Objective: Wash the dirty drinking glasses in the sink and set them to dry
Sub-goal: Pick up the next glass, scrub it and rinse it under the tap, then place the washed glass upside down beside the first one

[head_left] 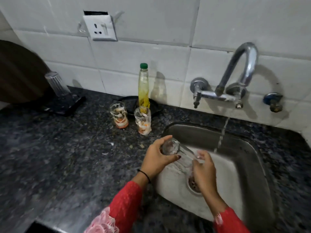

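Obs: glass is held over the sink, lying nearly sideways between both hands.
- L hand: fingers and thumb curled round one end of the glass, firm wrap.
- R hand: curled round the other end. Blur, so can't tell if any fingers are inside, or which end is the mouth.
- Water stream from the tap falls just beyond the R hand, not on the glass.

Handling (judgement): thin clear glass, so light, rigid and brittle. It looks wet and is prob. slick. The steel basin below is unforgiving if it's dropped. Best hold is a full wrap round the body nr the thick base, w/ the other hand working the rim. Don't pinch the rim hard. Avoid knocking it on the spout.

Other items:
- Two dirty glasses w/ orange-white residue stand beyond the L hand on the counter, close together.
- Soap bottle is just behind them.
- Far to the L of the L hand, one glass sits upturned on a dark tray. That's the likely drying spot.

Progress est.: one done, one in hand, two to go.
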Demonstrator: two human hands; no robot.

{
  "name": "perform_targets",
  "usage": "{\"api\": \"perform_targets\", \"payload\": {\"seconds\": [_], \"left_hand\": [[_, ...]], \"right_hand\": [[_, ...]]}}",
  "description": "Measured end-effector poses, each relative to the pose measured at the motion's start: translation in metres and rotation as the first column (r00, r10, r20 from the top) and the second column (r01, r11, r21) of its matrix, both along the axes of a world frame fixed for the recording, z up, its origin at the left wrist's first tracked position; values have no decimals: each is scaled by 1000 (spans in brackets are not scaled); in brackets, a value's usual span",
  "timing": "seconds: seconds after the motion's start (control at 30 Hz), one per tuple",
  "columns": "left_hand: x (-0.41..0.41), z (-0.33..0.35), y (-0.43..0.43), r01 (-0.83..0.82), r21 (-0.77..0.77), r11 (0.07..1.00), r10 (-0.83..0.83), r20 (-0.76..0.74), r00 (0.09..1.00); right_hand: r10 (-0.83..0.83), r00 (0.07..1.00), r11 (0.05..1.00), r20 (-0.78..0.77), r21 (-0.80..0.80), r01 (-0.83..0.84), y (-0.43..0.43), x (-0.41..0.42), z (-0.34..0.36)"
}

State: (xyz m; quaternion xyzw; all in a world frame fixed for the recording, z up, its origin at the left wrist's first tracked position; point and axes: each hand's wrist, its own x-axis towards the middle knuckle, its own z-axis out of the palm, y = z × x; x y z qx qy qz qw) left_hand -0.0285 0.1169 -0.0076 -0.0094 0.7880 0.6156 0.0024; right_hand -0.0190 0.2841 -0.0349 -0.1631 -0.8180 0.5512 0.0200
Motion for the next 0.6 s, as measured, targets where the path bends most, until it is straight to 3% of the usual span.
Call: {"api": "perform_targets", "payload": {"seconds": [0.03,0.1,0.17,0.23,0.37,0.43,0.5,0.6], "left_hand": [[-2,7,-6,16,-2,1000,-16,-17,1000],[-8,26,-33,47,-2,999,-47,-73,996],[-16,47,-69,82,4,997,-80,-141,987],[-24,73,-109,109,23,994,-103,-202,974],[-42,121,-203,91,155,984,-39,-309,950],[-57,138,-253,51,197,979,19,-339,940],[-80,143,-306,-16,220,975,88,-323,942],[-117,130,-382,-171,198,965,214,-223,951]], "right_hand": [[79,994,982,-77,177,-64,-7,-2,2],[242,959,845,-150,518,-133,-36,-12,15],[339,920,748,-199,650,-135,-74,-27,38],[383,868,746,-317,660,-88,-111,-43,61],[435,670,790,-602,612,37,-209,-85,110],[429,604,852,-671,522,-25,-270,-113,127],[416,608,905,-676,369,-210,-335,-145,129],[374,751,914,-544,76,-400,-426,-198,116]]}}
